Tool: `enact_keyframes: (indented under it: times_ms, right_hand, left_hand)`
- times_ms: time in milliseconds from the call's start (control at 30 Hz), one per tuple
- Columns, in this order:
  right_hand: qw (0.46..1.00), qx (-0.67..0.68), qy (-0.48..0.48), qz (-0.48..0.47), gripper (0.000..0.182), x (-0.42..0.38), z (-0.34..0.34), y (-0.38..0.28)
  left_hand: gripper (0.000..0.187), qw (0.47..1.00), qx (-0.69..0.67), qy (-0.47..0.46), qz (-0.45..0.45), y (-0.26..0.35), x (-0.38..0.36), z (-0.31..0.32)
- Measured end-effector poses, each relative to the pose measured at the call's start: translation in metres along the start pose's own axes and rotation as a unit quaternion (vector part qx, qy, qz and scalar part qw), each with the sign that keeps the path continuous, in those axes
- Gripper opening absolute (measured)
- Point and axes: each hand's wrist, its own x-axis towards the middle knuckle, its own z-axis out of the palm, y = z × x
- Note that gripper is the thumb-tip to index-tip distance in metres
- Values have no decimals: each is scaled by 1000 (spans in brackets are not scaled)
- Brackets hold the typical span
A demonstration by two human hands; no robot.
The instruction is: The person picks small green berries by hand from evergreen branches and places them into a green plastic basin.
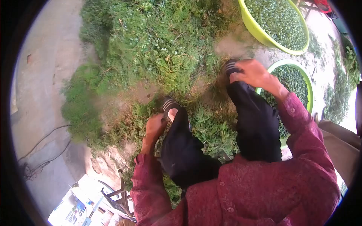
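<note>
My left hand (154,126) is low beside my left striped sandal (169,104), its fingers curled in by the ankle. What they hold, if anything, is hidden. My right hand (252,72) is over my right striped sandal (232,67), slightly blurred, with bent fingers and nothing I can make out in them. Cut green conifer branches (166,45) with small pale green cones lie heaped ahead of my feet and between them. Close to my right forearm stands a light green tub (310,84) holding many small green cones.
A larger yellow-green basin (260,34), full of green cones, stands at the upper right. Another person's leg (339,143) is at the right edge. Dark cable (43,162) lies on the concrete (49,75) at left. A wooden frame (122,192) stands behind my left arm.
</note>
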Motion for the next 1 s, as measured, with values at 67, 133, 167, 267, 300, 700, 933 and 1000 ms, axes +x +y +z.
enact_keyframes:
  times_ms: [67, 133, 167, 267, 300, 700, 933, 1000]
  right_hand:
    - [991, -16, -128, -38, 22, 31, 34, 5]
    - [977, -54, -205, -30, 20, 59, 63, 1]
    - [957, -96, -273, -23, 20, 69, 79, 1]
    - [946, -91, -309, -41, 19, 91, 130, 16]
    - [938, -95, -332, -42, 18, 95, 140, 19]
    - [919, -110, -326, -194, 9, 70, 214, 74]
    - [888, -150, -294, -319, 4, 64, 237, 79]
    - [894, -142, -279, -320, 4, 63, 243, 80]
  left_hand:
    - [20, 999, 16, -22, 23, 9, 42, 13]
    - [15, 993, -27, -41, 106, 14, 71, 29]
    - [15, 993, -32, -49, 99, 16, 82, 40]
    - [11, 992, 3, -49, 114, 15, 114, 64]
    - [11, 989, 34, -48, 138, 16, 122, 70]
    - [9, 975, 131, 6, 182, 11, 164, 128]
    - [10, 976, 147, 1, 161, 15, 165, 130]
    - [10, 977, 135, 8, 162, 14, 164, 130]
